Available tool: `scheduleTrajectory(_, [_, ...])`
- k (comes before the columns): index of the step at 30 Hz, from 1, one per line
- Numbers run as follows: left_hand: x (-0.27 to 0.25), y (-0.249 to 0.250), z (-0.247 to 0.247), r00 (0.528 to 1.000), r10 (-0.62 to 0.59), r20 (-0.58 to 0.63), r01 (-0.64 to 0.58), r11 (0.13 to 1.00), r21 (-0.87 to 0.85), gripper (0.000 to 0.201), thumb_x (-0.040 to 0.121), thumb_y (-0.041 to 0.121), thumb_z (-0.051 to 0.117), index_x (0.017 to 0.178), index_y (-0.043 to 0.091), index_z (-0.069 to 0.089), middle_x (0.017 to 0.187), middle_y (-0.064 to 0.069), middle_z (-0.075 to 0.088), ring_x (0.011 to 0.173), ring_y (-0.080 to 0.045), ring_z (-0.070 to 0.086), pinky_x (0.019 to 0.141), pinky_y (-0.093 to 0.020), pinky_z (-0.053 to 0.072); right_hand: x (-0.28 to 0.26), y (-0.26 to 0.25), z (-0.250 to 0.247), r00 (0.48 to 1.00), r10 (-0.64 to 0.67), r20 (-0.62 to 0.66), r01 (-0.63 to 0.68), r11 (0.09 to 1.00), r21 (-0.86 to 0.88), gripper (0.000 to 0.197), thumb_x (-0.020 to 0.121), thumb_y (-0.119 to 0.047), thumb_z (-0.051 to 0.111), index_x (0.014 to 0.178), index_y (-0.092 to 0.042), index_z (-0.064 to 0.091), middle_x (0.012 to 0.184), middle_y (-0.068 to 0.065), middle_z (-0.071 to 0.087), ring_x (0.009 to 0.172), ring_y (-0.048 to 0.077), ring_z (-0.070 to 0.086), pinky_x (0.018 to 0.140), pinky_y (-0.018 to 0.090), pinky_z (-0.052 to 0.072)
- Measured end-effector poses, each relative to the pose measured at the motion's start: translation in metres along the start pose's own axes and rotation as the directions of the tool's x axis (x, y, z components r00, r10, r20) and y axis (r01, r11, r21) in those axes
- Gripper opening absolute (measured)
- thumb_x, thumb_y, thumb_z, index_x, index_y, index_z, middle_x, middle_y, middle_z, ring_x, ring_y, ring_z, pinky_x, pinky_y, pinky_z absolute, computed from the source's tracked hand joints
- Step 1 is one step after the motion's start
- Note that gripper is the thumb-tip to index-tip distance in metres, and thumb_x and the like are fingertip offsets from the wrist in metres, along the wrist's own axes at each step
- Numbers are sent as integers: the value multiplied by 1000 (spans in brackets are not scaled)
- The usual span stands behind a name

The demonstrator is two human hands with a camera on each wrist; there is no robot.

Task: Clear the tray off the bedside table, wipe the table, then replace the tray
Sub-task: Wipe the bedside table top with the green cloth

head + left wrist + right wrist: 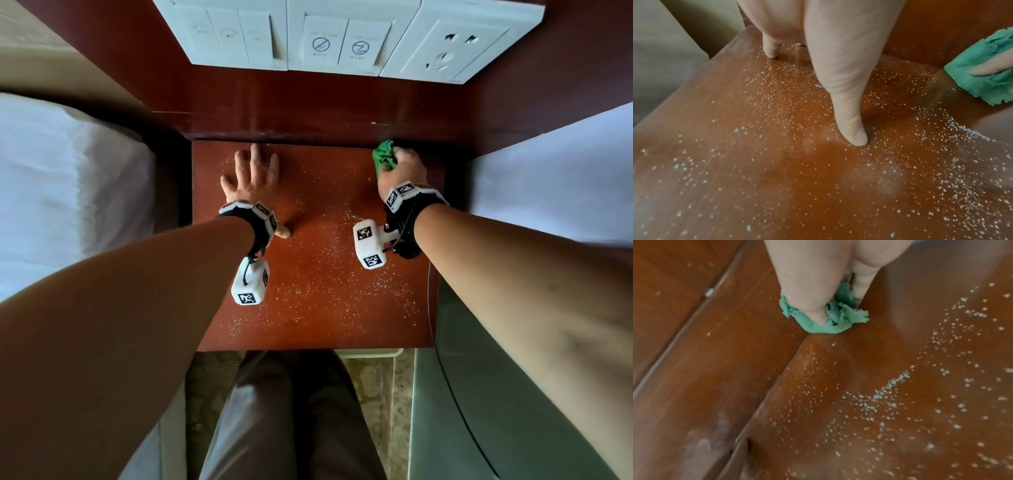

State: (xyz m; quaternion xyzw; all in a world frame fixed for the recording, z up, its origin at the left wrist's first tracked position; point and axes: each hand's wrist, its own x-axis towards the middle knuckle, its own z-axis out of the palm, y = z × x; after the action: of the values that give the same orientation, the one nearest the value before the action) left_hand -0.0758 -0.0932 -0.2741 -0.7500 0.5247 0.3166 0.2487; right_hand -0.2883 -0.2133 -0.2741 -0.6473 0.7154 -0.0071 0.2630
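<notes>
Glossy reddish-brown wooden bedside table top [318,212], speckled with fine white grains [322,287]; crumpled green cloth [384,158]; white wall switch panel [287,37]; white bed linen [61,192].

Bedside table [318,308]: reddish-brown glossy wooden top, strewn with fine white grains [329,284]. Crumpled green cloth [383,158] pressed on top at far right corner, against back panel; small swept patch beside it

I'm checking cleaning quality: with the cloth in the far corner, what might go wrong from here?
The left hand lies flat on the white grains, so it may block the sweep or pick them up. The right hand grips the green cloth; wiping towards the bedside table's near edge might push grains onto the floor.
</notes>
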Motion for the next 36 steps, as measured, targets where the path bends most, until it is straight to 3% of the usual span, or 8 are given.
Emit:
scheduleTrajectory(6, [-1,0,-3,1000,5,11,-5,1000,-2,160,45,66,85,150,23,-27,153,-13,-38,145,-40,-21,114,-66,12,-18,-5,8,923,-332,197,346,937,-43,34,86,-3,63,118,-13,65,123,0,61,111,19,59,86,19,42])
scheduleTrajectory(12, [-3,0,-4,1000,5,-1,-5,1000,-10,160,44,66,86,151,23,-25,155,-12,-36,146,-39,-20,114,-65,13,-56,10,3,748,-454,485,567,816,-111,29,88,-5,60,114,-17,68,117,-2,64,106,19,60,84,22,44])
scheduleTrajectory(16, [-2,-1,-5,1000,5,13,-5,1000,-1,160,45,66,86,150,23,-27,154,-12,-37,145,-39,-21,114,-65,13,-62,10,-10,833,-268,484,341,938,-67,30,88,-13,64,117,-19,67,106,-6,66,95,12,60,78,18,46])
scheduleTrajectory(18, [-2,-1,-4,1000,5,11,-5,1000,1,160,45,67,85,150,23,-27,154,-12,-37,146,-39,-21,114,-65,13,-56,10,-15,921,-150,359,147,988,36,28,85,-13,64,112,-21,68,92,-8,63,88,12,63,65,11,43])
scheduleTrajectory(20, [-1,-1,-3,1000,1,1,-1,1000,2,160,45,67,85,150,23,-26,155,-12,-36,146,-39,-20,114,-65,14,-43,8,-19,982,-27,186,8,995,99,29,87,-16,59,115,-18,66,99,-3,64,93,16,63,64,5,40])
scheduleTrajectory(22, [-2,-1,-2,1000,0,-9,0,1000,13,160,44,68,84,150,23,-26,155,-12,-35,146,-39,-19,114,-64,15,-30,6,-20,998,49,33,-51,996,69,32,88,-20,56,118,-11,64,117,8,61,107,24,59,77,15,39])
scheduleTrajectory(25, [-2,0,-2,1000,1,-6,-1,1000,19,159,46,69,84,150,22,-27,155,-13,-36,146,-40,-19,114,-64,15,-14,3,-18,990,116,-76,-115,993,18,30,89,-23,53,112,-5,63,120,17,56,110,33,55,88,32,41])
scheduleTrajectory(36, [-3,-1,-3,1000,8,-11,-8,1000,-27,158,47,63,87,151,22,-24,155,-12,-35,146,-39,-19,114,-65,12,-26,-49,20,991,-124,56,125,992,-6,32,89,-16,58,121,-13,63,130,3,56,116,26,56,92,28,44])
